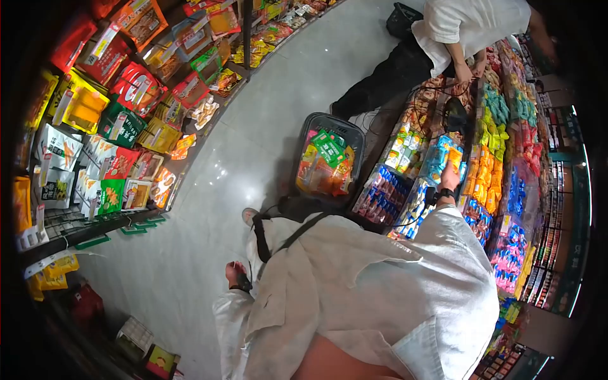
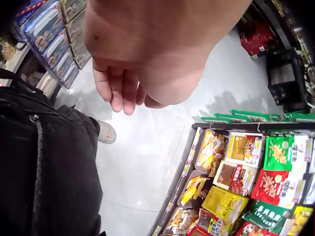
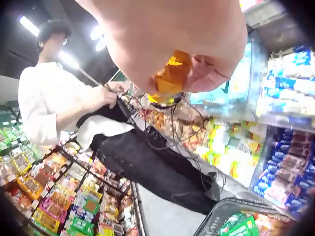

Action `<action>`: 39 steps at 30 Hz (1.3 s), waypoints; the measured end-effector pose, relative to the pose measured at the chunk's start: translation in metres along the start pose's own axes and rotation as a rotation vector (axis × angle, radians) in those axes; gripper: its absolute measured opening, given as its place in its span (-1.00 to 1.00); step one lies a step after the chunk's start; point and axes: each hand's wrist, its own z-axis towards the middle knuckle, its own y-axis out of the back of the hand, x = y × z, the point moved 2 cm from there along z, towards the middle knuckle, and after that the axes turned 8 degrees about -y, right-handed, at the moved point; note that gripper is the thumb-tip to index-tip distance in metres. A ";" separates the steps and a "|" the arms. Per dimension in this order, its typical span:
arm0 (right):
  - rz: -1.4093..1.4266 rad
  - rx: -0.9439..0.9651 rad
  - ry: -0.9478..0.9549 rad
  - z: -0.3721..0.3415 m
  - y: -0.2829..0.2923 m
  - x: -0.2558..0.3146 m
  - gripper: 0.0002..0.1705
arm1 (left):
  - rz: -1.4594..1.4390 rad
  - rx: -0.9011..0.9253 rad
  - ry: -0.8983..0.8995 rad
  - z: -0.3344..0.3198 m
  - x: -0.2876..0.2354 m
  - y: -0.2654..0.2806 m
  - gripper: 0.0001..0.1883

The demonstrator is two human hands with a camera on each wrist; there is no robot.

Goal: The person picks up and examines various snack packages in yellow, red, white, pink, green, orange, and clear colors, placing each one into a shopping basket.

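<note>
My right hand [image 1: 449, 178] is over the bins of small wrapped snacks and grips a shiny orange snack packet [image 3: 172, 76] between thumb and curled fingers. Light-blue packets [image 1: 434, 158] lie in the bin around it, and orange packets [image 1: 486, 168] fill the bin alongside. My left hand [image 2: 147, 59] hangs low beside my body with fingers loosely bent and nothing in them, above the grey floor. Between the shelf and the bins stands a dark shopping basket [image 1: 364, 149] holding several bagged foods, a green packet [image 1: 329, 147] on top.
Another person [image 1: 472, 25] in a white shirt stands at the far end of the bins, both hands on thin black cables [image 3: 172, 132]. A shelf of packaged snacks [image 1: 130, 123] runs along the left. A second dark basket [image 1: 402, 20] is farther up the aisle floor [image 1: 253, 114].
</note>
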 end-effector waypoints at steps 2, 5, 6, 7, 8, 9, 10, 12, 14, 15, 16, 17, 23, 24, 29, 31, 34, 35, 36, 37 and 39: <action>-0.319 -0.255 0.181 0.083 0.023 -0.026 -0.50 | -0.016 -0.134 -0.003 -0.002 0.004 -0.025 -0.77; -0.783 -0.453 0.119 0.094 0.058 -0.018 -0.49 | 0.276 0.052 -0.202 0.032 0.023 -0.037 -0.74; -0.909 -0.494 0.112 0.099 0.066 -0.023 -0.49 | 0.356 0.069 -0.258 0.024 0.022 -0.039 -0.72; -1.014 -0.528 0.109 0.106 0.072 -0.026 -0.49 | 0.436 0.081 -0.315 0.012 0.020 -0.044 -0.71; -1.106 -0.570 0.112 0.114 0.076 -0.026 -0.49 | 0.363 0.044 -0.256 -0.001 0.019 -0.065 -0.71; -1.170 -0.612 0.113 0.120 0.080 -0.027 -0.49 | 0.287 0.002 -0.199 -0.018 0.015 -0.091 -0.70; -1.231 -0.649 0.117 0.127 0.081 -0.026 -0.49 | 0.333 -0.011 -0.210 -0.023 0.016 -0.096 -0.71; -1.290 -0.723 0.120 0.138 0.085 -0.023 -0.48 | 0.077 -0.162 -0.081 -0.026 0.021 -0.094 -0.76; -1.307 -0.780 0.124 0.146 0.091 -0.021 -0.48 | 0.081 -0.212 -0.116 -0.035 0.027 -0.087 -0.75; -1.314 -0.805 0.124 0.149 0.093 -0.021 -0.48 | 0.083 -0.229 -0.118 -0.033 0.032 -0.082 -0.75; -1.316 -0.827 0.124 0.152 0.095 -0.022 -0.48 | 0.087 -0.242 -0.117 -0.032 0.039 -0.079 -0.73; -1.316 -0.851 0.129 0.156 0.098 -0.022 -0.47 | 0.208 -0.191 -0.168 -0.033 0.046 -0.075 -0.73; -1.266 -0.950 0.142 0.164 0.108 -0.013 -0.46 | 0.754 -0.020 -0.499 -0.007 0.084 -0.025 -0.71; -1.258 -0.958 0.149 0.166 0.109 -0.014 -0.46 | 0.394 -0.115 -0.280 -0.024 0.075 -0.045 -0.71; -1.215 -1.001 0.165 0.169 0.111 -0.009 -0.45 | -0.030 -0.184 -0.060 -0.048 0.061 -0.083 -0.74; -1.194 -1.017 0.166 0.168 0.114 -0.007 -0.44 | -0.019 -0.181 -0.062 -0.046 0.060 -0.087 -0.75; -1.175 -1.045 0.169 0.166 0.116 -0.002 -0.44 | -0.022 -0.184 -0.028 -0.039 0.053 -0.093 -0.75; -1.166 -1.058 0.171 0.165 0.118 0.000 -0.43 | 0.011 -0.173 -0.030 -0.038 0.049 -0.093 -0.75; -1.158 -1.070 0.173 0.165 0.119 0.002 -0.43 | 0.044 -0.161 -0.029 -0.037 0.047 -0.092 -0.75; -1.151 -1.081 0.175 0.164 0.121 0.003 -0.43 | 0.077 -0.149 -0.031 -0.036 0.045 -0.092 -0.75; -1.123 -1.099 0.184 0.163 0.123 0.007 -0.42 | 0.116 -0.163 -0.058 -0.036 0.042 -0.094 -0.75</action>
